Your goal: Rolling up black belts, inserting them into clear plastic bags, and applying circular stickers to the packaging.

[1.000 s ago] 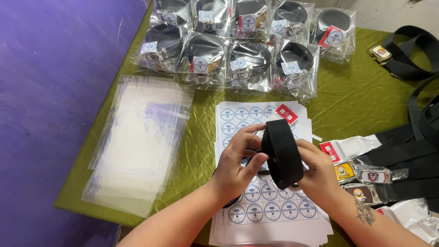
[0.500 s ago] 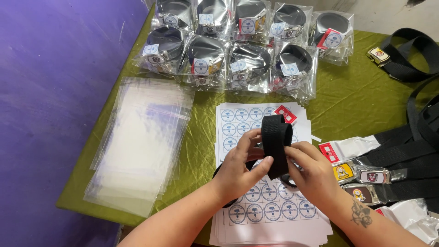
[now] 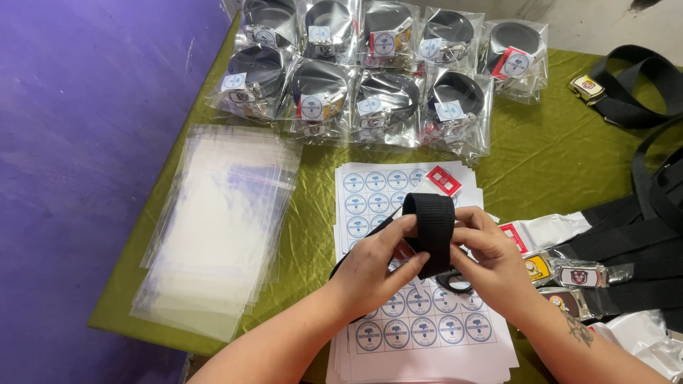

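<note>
Empty clear bags (image 3: 220, 227) wait at left; the left hand (image 3: 377, 267) and right hand (image 3: 487, 259) pinch a black webbing belt (image 3: 430, 231), apparently half-rolled, above sticker sheets (image 3: 420, 320). Bagged belts (image 3: 384, 64) lie behind, loose belts (image 3: 626, 249) at right.

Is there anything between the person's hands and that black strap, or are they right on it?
Nothing visible stands between them. The left hand and the right hand both grip the rolled black strap directly, fingers pressed on the webbing, holding it above the sheets of round stickers.
</note>
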